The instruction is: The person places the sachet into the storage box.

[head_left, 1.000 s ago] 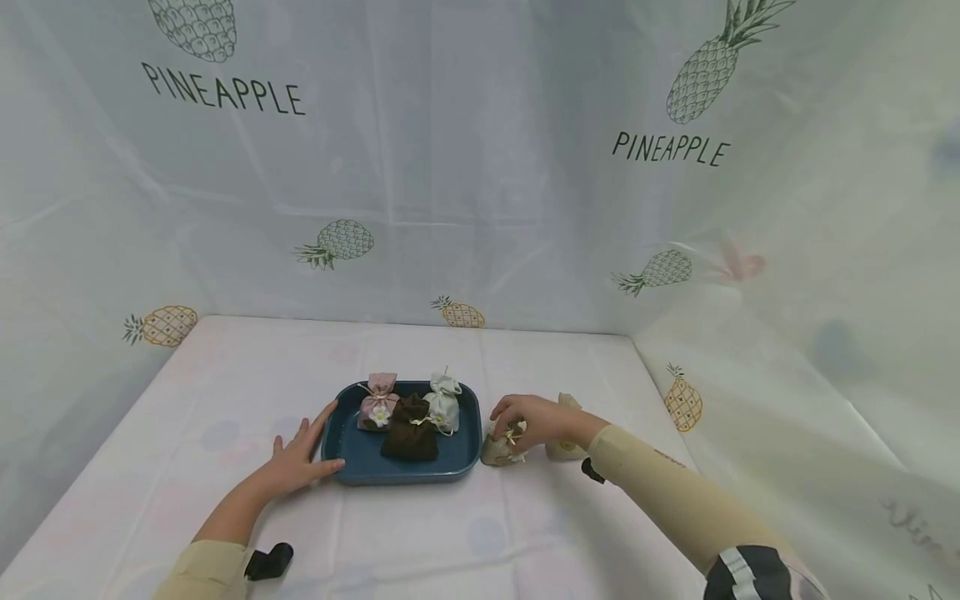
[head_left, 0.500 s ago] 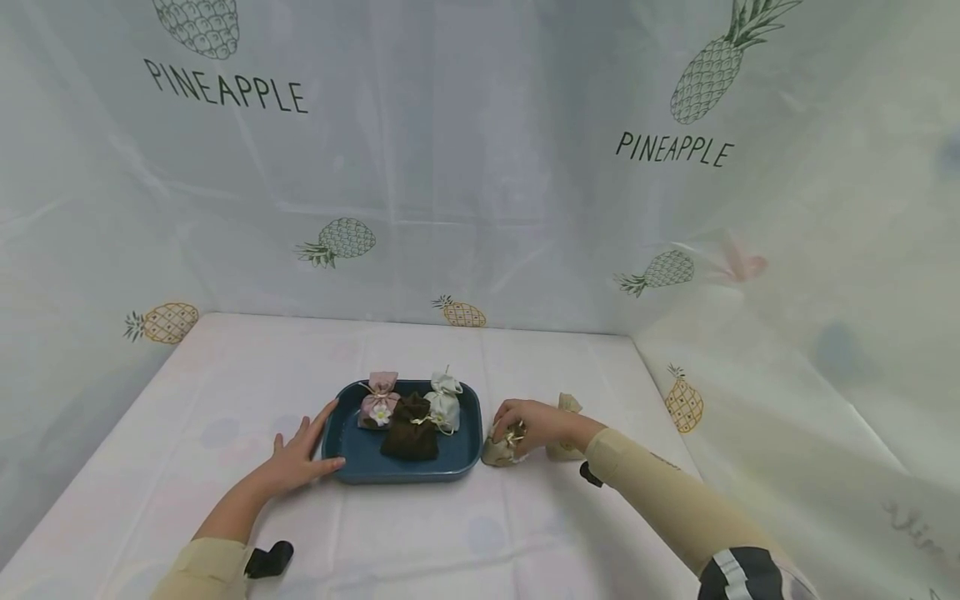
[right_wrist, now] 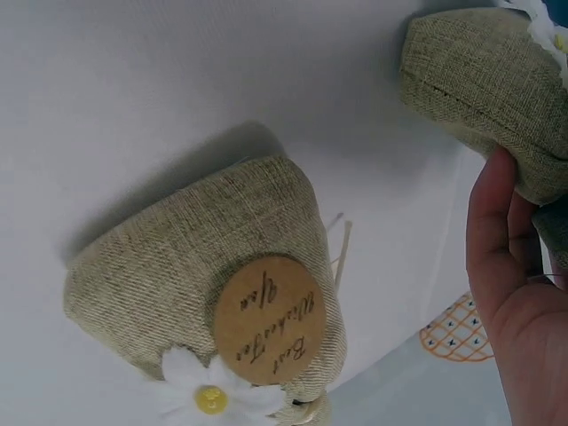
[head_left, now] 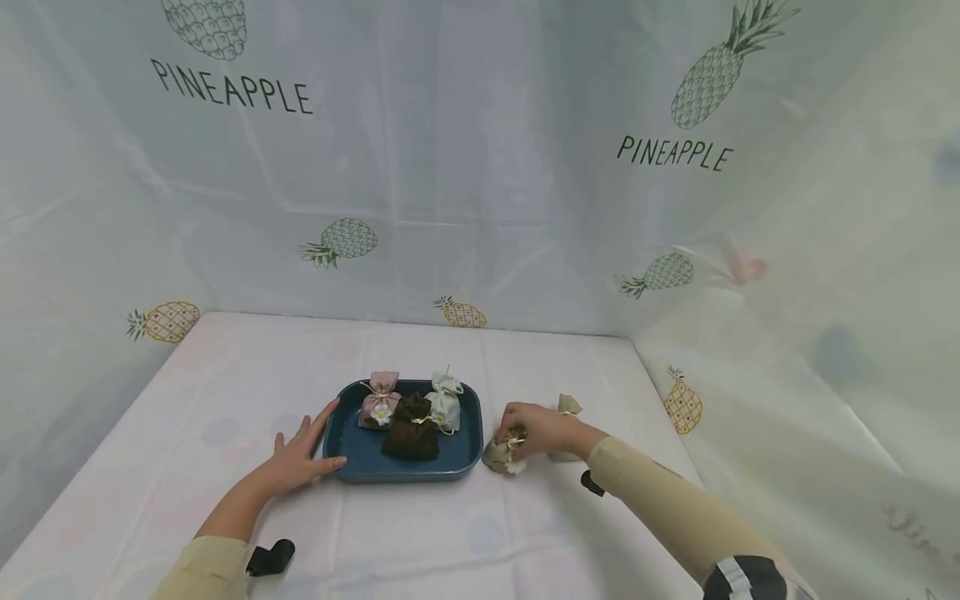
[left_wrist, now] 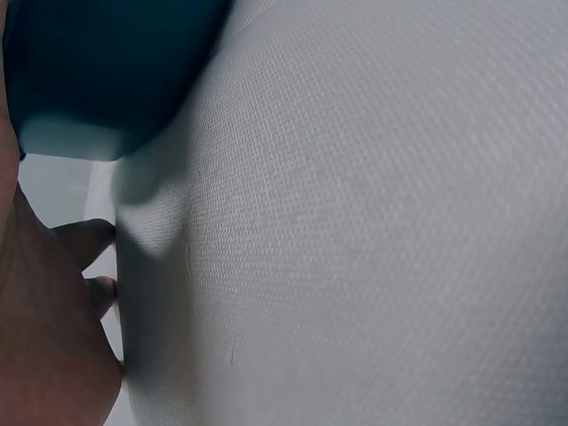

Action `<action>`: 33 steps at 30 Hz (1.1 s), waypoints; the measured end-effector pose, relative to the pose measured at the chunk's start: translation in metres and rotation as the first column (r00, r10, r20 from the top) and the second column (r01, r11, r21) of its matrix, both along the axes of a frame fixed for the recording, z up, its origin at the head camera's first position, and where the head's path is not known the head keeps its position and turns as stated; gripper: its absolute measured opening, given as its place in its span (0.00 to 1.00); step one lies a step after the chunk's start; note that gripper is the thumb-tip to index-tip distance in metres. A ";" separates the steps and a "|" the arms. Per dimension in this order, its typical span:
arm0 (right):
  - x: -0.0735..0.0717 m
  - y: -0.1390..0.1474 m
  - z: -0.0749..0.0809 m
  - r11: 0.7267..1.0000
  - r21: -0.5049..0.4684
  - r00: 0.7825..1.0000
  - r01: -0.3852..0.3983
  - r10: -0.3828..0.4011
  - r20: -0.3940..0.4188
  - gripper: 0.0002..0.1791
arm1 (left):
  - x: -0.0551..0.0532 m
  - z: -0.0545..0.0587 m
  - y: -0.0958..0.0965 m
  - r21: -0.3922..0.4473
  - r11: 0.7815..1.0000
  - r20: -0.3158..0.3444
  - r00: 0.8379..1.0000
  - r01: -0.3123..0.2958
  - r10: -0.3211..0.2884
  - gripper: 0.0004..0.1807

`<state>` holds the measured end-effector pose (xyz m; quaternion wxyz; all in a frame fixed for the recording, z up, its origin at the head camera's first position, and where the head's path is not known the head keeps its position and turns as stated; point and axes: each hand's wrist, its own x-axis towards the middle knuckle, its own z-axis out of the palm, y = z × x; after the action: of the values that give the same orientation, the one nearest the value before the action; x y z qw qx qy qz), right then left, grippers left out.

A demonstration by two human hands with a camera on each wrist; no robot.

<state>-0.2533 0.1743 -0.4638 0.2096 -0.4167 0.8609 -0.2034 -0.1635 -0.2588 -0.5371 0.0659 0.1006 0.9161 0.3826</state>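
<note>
My left hand [head_left: 291,465] rests with spread fingers against the left side of a blue rectangular tray [head_left: 352,465]. The tray holds a pink drawstring pouch [head_left: 378,403], a brown pouch [head_left: 410,440] and a white pouch [head_left: 446,408]. Just off the tray's right side, my right hand [head_left: 538,428] pinches the gathered neck of an olive-beige drawstring pouch [head_left: 498,455] with a white flower. In the right wrist view this gripped pouch [right_wrist: 484,75] appears at the upper right, at the fingertips. How far it stands off the cloth is hard to tell.
A beige pouch [right_wrist: 200,240] with a round tag and a daisy sits under my right wrist, partly hidden in the head view. White cloth [head_left: 420,542] covers the table. Pineapple-print curtains [head_left: 480,167] enclose the back and sides.
The pouch in my right hand has tilted slightly, its flower now lower and facing nearer. That hand has shifted a little to the right. My left hand and the tray stay put.
</note>
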 end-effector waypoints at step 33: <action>0.015 -0.015 0.067 0.985 -0.072 0.984 -0.155 0.161 0.079 0.15 | 0.000 -0.001 -0.001 -0.009 1.000 0.004 1.000 -0.002 0.002 0.55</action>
<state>-0.2383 0.1589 -0.3967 0.2474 -0.4814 0.8083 -0.2317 -0.1639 -0.2594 -0.5378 0.0680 0.0987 0.9176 0.3790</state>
